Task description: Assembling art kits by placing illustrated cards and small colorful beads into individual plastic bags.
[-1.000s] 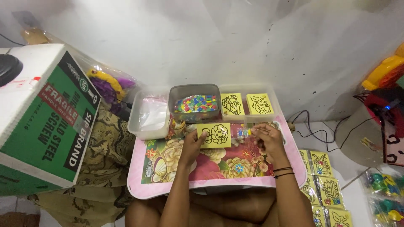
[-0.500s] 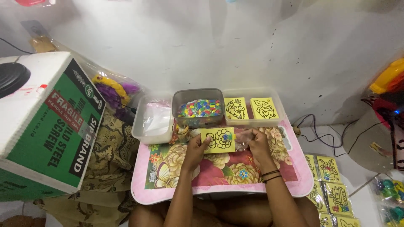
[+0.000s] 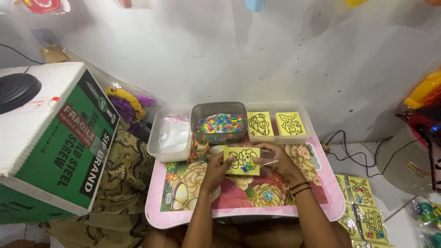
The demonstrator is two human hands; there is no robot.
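Note:
Both hands meet over a small pink table with a flower-pattern top [image 3: 183,219]. My left hand [image 3: 217,169] pinches the left edge of a yellow card with a black outline drawing [image 3: 242,160]. My right hand [image 3: 278,164] holds the card's right edge, with what looks like a thin clear wrapper at its fingers. Just behind the card stands a grey tub of small multicoloured pieces [image 3: 220,124]. A clear tray [image 3: 305,135] to its right holds two more yellow drawing cards [image 3: 275,124].
A clear tub with plastic bags [image 3: 170,136] sits at the table's back left. A large green and white cardboard box [image 3: 50,138] stands to the left. More packed yellow cards [image 3: 365,209] lie on the floor at right, near cables [image 3: 353,147]. A white wall rises behind.
The camera has tilted so the table sits lower in view. Both hands have kept the yellow card between them, lifted slightly above the table.

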